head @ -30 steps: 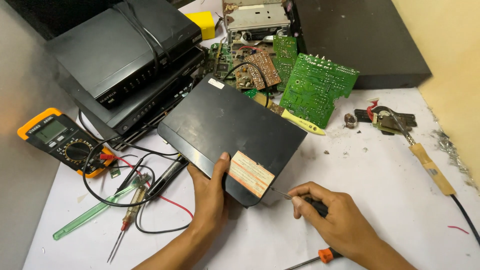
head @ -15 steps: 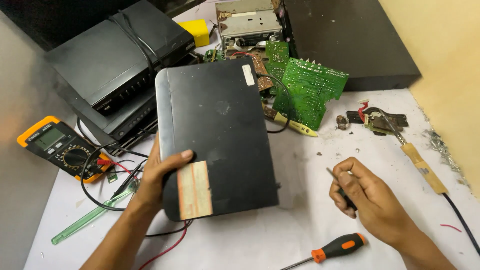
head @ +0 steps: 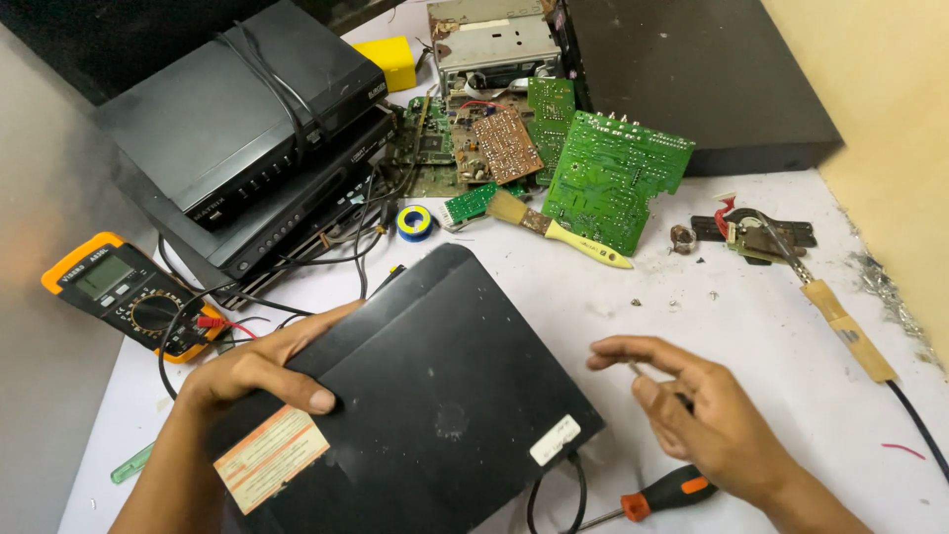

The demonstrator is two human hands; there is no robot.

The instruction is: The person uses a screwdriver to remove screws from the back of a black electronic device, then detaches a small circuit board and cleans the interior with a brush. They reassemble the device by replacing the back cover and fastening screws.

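- Since half a second ago the black box (head: 435, 396) has swung round: its orange label (head: 269, 457), then near the middle front, now sits at the near-left, and a small white sticker (head: 555, 439) has come to the near-right corner.
- Nearest, an orange-and-black screwdriver (head: 660, 494) lies on the counter (head: 751, 326) by its near edge, just right of the box and under the right wrist, touched by neither hand.
- Left hand (head: 259, 371) lies on the box's left side, thumb pressed flat on the lid just above the label, fingers wrapped over the left edge: a closed grip on the box.
- Right hand (head: 704, 410) hovers off the box's right edge, apart from it, fingers curled round a thin dark tool whose metal tip pokes out toward the box; its kind is too small to tell.
- Box lies with its long axis running from near-left to far-right across the counter's near middle; a black cable loops from under its near edge.
- So the left hand is on the box, the right is just beside it, with the tool tip aimed at the right edge.
- Farther left, a yellow multimeter (head: 124, 292) sits at the left edge.
- Farther right, a soldering iron (head: 840, 321) lies toward the right edge.
- Farthest, green circuit boards (head: 608, 178) and stacked black players (head: 247, 129) crowd the far side.
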